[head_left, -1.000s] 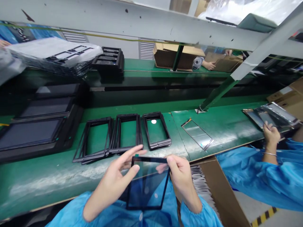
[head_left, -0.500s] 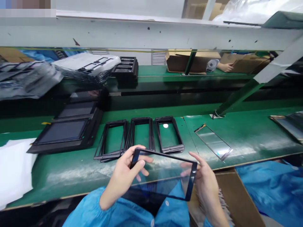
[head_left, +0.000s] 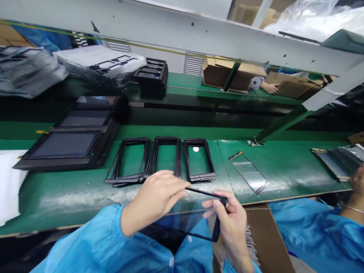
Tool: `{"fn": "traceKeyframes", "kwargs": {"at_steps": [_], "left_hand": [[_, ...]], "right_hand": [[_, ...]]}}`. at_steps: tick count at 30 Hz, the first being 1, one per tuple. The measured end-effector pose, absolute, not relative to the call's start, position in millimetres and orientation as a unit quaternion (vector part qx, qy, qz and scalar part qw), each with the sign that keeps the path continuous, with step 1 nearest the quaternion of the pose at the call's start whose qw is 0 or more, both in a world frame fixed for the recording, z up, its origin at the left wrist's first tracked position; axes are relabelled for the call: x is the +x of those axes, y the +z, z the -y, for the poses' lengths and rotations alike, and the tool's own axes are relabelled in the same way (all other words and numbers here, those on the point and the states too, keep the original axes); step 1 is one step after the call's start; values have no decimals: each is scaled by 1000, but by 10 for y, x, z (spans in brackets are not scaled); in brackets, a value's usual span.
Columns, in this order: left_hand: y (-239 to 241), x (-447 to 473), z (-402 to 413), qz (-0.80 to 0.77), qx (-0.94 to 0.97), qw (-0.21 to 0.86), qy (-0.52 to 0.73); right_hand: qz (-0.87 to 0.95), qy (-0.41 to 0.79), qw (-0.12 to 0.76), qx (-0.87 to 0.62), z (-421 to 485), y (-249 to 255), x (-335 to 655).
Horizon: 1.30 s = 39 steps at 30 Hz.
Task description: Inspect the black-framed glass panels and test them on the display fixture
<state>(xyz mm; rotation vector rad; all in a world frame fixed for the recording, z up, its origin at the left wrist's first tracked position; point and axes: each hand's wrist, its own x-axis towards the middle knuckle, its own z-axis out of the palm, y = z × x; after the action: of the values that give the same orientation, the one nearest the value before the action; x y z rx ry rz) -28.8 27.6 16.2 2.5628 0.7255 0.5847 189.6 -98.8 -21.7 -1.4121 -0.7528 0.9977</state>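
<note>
A clear glass touch panel (head_left: 189, 214) with a black border is held tilted over the bench's front edge. My right hand (head_left: 233, 222) grips its right end, thumb on the near face and fingers behind. My left hand (head_left: 159, 195) reaches across the panel, thumb and fingers pinching at its upper edge and covering the left end. Just beyond my hands lie three stacks of black rectangular frames: a left stack (head_left: 112, 172), a middle stack (head_left: 178, 159) and a right stack (head_left: 203, 177). To the right, another glass panel (head_left: 250, 172) lies flat on the green bench (head_left: 85, 203).
Dark screens in black trays (head_left: 65, 146) stand at left beside white sheets (head_left: 10, 189). A slanted green post (head_left: 280, 125) rises behind the loose panel. At right are stacked panels (head_left: 332, 163) and a co-worker's hand (head_left: 358, 182). An open cardboard box (head_left: 264, 235) sits below the edge.
My left hand has moved right from the panel's left end to its upper edge. My right thumb has come onto the panel's near face. A co-worker's hand has appeared at far right.
</note>
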Motion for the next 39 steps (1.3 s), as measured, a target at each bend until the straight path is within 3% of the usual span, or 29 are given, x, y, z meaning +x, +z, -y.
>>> {"fn": "traceKeyframes", "kwargs": {"at_steps": [11,17,20,23,25,28,31,34,39], "left_hand": [[185,-279,-133,-243,912,279,178],[147,-547,-163,-265,895,255,252],[259,-884,-203,-371,804,232,402],[251,-1077,-172,-410,620,412,527],[139,-1059,-113,-359,509,576,529],[-61,-981,-66,-379,408,645,523],[-98,-1189,-249,-494,460,491,551],[55,-1767,-775,-610,629,149,459],[230,-2714,-1956,-666,669,51,326]], "right_hand": [[325,438,566,-618,981,-210,1631],[319,435,577,-613,787,-430,1541],[285,460,612,-576,532,-478,1610],[220,460,675,-533,276,-518,1521],[225,459,690,-512,138,-560,1314],[284,485,663,-494,-9,-601,912],[303,529,647,-457,-72,-587,699],[314,473,683,-460,-24,-595,836],[294,335,721,-531,245,-820,1405]]}}
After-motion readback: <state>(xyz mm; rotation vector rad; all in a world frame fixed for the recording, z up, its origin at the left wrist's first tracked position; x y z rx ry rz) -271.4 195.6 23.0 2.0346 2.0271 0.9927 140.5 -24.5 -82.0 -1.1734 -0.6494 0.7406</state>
